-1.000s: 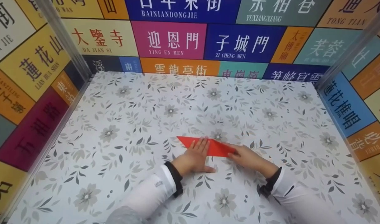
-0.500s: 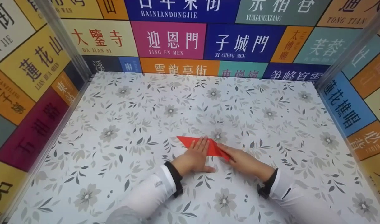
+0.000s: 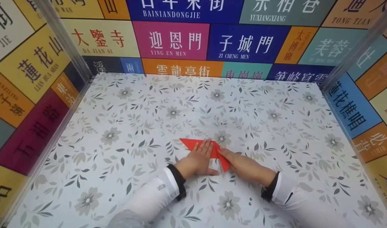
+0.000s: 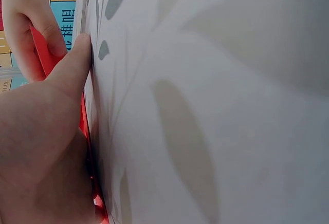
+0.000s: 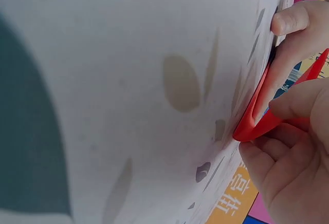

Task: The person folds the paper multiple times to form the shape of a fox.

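A folded piece of red paper (image 3: 224,164) lies on the floral table cover in the head view, its left point sticking out past my left hand (image 3: 197,161). That hand rests on the paper with fingers straight and thumb stretched to the side. My right hand (image 3: 245,164) pinches the right flap between thumb and fingers. In the right wrist view, the red paper (image 5: 254,125) bends in a sharp fold, and the flap rises from the cover between the two hands. The left wrist view shows the raised red flap (image 4: 43,49) in the right hand's fingers. The left palm hides the paper's middle.
The white cover (image 3: 142,190) with grey flowers and leaves spreads over the table. Upright panels with coloured street-name blocks, such as a pink block (image 3: 171,41), stand at the back and both sides. Clear strips (image 3: 68,41) run along the corners.
My right hand has swung the right flap down toward the front, so its tip now points at the near edge. The left hand has stayed in place on the paper.
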Tool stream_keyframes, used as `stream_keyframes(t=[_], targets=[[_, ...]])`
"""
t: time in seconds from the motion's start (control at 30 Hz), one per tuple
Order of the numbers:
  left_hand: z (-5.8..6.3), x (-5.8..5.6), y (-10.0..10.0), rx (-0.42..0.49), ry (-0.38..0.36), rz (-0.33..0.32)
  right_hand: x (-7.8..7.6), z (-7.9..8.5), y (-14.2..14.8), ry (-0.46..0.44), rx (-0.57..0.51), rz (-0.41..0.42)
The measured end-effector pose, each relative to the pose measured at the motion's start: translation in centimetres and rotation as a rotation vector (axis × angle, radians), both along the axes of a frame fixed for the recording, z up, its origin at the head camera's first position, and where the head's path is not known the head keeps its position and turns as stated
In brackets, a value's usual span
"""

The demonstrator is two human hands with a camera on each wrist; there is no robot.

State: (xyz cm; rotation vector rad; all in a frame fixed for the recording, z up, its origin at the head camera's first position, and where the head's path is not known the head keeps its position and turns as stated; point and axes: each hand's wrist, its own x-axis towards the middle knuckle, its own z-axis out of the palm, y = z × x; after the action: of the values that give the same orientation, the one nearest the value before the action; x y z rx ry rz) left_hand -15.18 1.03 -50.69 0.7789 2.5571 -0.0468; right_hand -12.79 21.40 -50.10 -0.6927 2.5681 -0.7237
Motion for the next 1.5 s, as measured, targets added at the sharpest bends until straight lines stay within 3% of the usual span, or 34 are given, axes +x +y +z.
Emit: stream_keyframes(t=[0.13, 0.23, 0.47, 0.7, 0.83, 1.07, 1.5], targets=[[-0.1, 0.0, 0.1, -0.009, 0.022, -0.007, 0.1, -0.1, -0.6, -0.179, -0.043, -0.182], [-0.2, 0.0, 0.1, -0.021, 0.045, -0.020, 0.2, -0.2, -0.9, -0.213, -0.029, -0.236], [-0.3, -0.1, 0.2, -0.022, 0.052, -0.021, 0.5, 0.0, -0.8, 0.114, 0.181, 0.078], [-0.2, -0.2, 0.3, -0.029, 0.061, -0.022, 0.8, -0.1, -0.9, 0.244, 0.236, 0.172], [-0.2, -0.2, 0.4, -0.046, 0.066, -0.026, 0.9, -0.2, -1.1, 0.257, 0.258, 0.184], [-0.1, -0.2, 0.4, -0.050, 0.027, -0.010, 1.2, -0.5, -1.5, 0.202, 0.316, 0.188], [1.0, -0.3, -0.8, 0.083, -0.064, -0.039, 1.4, -0.2, -1.8, 0.181, 0.342, 0.197]])
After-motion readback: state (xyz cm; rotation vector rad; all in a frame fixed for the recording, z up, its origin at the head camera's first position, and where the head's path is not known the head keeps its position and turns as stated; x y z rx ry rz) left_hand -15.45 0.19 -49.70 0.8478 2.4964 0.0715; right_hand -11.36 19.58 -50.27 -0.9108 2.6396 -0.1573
